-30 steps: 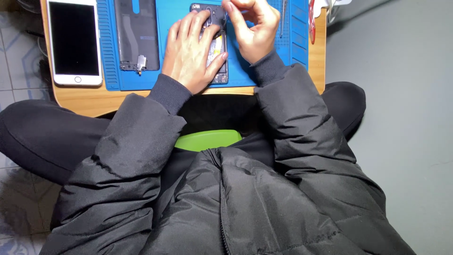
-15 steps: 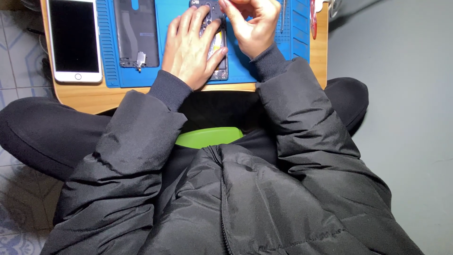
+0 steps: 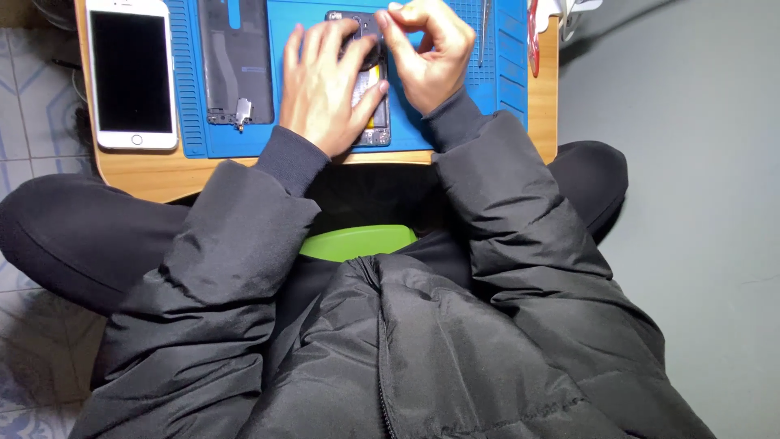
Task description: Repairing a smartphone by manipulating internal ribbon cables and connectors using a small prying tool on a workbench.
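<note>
While your left hand [image 3: 325, 89] lies flat, fingers spread, it presses down on the opened phone [image 3: 370, 97] that sits on the blue work mat [image 3: 301, 134], near the mat's front edge. Your right hand [image 3: 426, 53] is curled over the phone's top end, thumb and forefinger pinched together right at the camera area; whether they hold a small part or tool, you cannot tell, too small and hidden. Phone's inside faces up, a yellowish strip shows between your hands. Left of it on the same mat lies a dark back cover [image 3: 236, 61], apart from your left hand. Further left, off the mat, a white smartphone [image 3: 132, 73] lies screen up on the wooden table [image 3: 146, 175]. A thin metal tool [image 3: 483, 32] rests on the mat just right of your right hand, a red-handled tool [image 3: 533, 36] beyond it. Green stool edge [image 3: 357, 241] shows between your knees, black padded jacket sleeves [image 3: 504, 195] fill the foreground.
</note>
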